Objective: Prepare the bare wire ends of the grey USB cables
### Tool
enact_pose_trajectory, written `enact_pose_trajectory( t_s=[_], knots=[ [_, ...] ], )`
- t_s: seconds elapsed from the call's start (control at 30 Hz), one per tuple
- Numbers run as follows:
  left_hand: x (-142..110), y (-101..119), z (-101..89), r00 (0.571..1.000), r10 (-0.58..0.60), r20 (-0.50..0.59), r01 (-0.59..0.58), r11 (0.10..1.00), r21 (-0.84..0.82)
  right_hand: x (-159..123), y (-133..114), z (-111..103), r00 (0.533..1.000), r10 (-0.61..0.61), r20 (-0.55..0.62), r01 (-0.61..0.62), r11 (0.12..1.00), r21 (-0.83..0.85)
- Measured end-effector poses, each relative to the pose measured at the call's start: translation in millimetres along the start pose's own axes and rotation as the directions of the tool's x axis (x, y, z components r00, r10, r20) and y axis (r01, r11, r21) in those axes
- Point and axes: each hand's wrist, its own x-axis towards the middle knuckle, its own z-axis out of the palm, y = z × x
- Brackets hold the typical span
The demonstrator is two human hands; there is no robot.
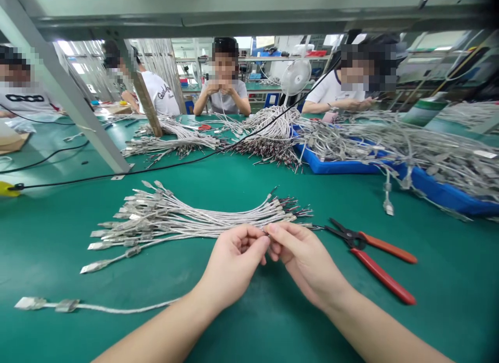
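My left hand (241, 256) and my right hand (298, 254) meet over the green table, thumbs and fingertips pinched close together. A white USB cable (117, 308) runs from its plug at the lower left, passes behind my left wrist and leads toward my fingers. Its far end lies in the pinch of both hands, mostly hidden by the fingers. Just beyond my hands is a bundle of white USB cables (202, 217), plugs to the left and bare dark wire ends to the right. Wire strippers (356, 241) with red-orange handles lie open-jawed right of my right hand.
Blue trays (339, 167) heaped with cables stand at the right; another cable pile (268, 126) lies at the back. A black cord (175, 168) crosses above the table (163, 337). A metal post (89, 108) rises at left. Several co-workers sit opposite.
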Motion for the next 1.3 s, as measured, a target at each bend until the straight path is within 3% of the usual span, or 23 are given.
enact_pose_trajectory(
  t_s=[0.37,0.97,1.17,1.3],
  knots=[
    [0,4,-2.1,0.996,-0.076,-0.044,0.075,0.997,-0.025,-3,-3,4,0.997,-0.074,0.006,0.075,0.993,-0.094],
    [-3,1,-1.0,0.999,-0.042,0.008,0.042,0.995,0.086,1,2,-5,0.966,-0.255,-0.038,0.238,0.937,-0.254],
    [-1,-1,-1.5,0.995,-0.099,0.034,0.098,0.995,0.037,3,0,-6,0.973,-0.231,-0.013,0.218,0.934,-0.282],
    [0,-1,-0.5,0.995,-0.101,-0.025,0.099,0.992,-0.078,-1,1,-2,0.986,-0.168,-0.016,0.164,0.975,-0.150]
  ],
)
